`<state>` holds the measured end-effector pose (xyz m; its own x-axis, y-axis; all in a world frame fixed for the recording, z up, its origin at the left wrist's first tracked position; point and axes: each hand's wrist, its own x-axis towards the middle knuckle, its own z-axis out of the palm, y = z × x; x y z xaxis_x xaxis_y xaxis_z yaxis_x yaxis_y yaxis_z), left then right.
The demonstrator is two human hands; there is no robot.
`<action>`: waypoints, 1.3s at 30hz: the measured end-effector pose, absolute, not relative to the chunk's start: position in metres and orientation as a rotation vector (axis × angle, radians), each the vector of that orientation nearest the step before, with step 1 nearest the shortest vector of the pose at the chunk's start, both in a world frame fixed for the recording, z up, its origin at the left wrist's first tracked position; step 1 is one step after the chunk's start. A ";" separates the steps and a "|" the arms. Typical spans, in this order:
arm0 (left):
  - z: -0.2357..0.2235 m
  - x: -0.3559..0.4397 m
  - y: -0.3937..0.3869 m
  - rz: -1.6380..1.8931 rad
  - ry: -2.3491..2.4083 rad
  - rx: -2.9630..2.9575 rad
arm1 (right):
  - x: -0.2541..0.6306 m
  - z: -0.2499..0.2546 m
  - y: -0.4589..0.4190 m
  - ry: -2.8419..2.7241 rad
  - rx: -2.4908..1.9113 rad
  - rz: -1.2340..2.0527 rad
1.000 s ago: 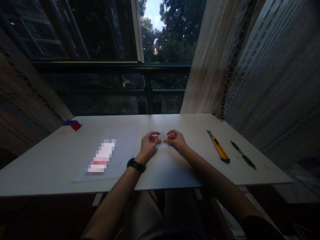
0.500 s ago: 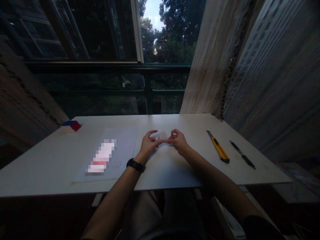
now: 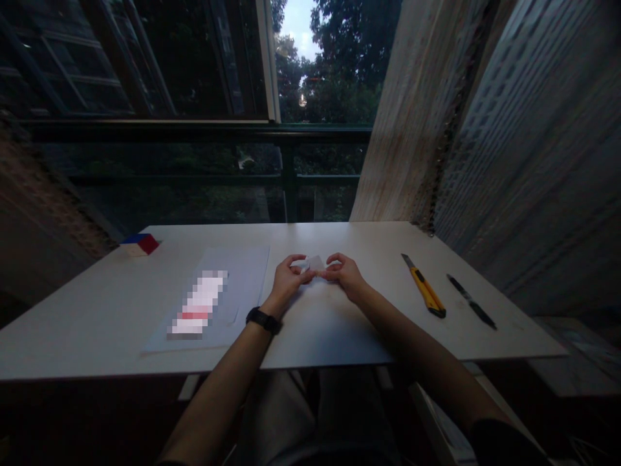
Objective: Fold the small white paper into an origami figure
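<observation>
Just above the middle of the white table, a small piece of folded white paper [image 3: 316, 262] is held between my two hands. My left hand [image 3: 290, 275], with a black watch on its wrist, is closed on the paper's left side. On the opposite side my right hand [image 3: 344, 272] pinches the paper's near right edge. Both thumbs meet close together at the near edge, and the curled fingers partly hide the paper's sides. The paper's exact folds are too small to make out.
Left of my hands lie white sheets [image 3: 250, 272] with a blurred-out patch. A blue, red and white cube [image 3: 140, 244] sits at the far left. To the right rest a yellow utility knife [image 3: 424, 285], blade out, and a black pen [image 3: 471, 301]. The white table [image 3: 334, 330] ends before a window.
My fingers have shifted slightly around the paper, and the thumbs have come together at its near edge. The paper's visible outline went from a pointed triangle to a blunter shape.
</observation>
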<state>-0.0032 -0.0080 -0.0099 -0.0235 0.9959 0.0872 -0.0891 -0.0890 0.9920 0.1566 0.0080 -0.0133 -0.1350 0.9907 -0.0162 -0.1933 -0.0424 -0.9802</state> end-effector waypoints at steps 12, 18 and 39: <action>-0.011 -0.004 -0.007 1.279 1.163 1.205 | 0.156 -0.013 0.008 -1.175 -1.029 1.353; -0.010 -0.005 -0.009 1.260 1.120 1.229 | 0.155 -0.013 0.006 -1.214 -1.015 1.345; -0.016 -0.007 -0.005 1.216 1.231 1.370 | 0.161 -0.016 0.011 -1.410 -0.992 1.452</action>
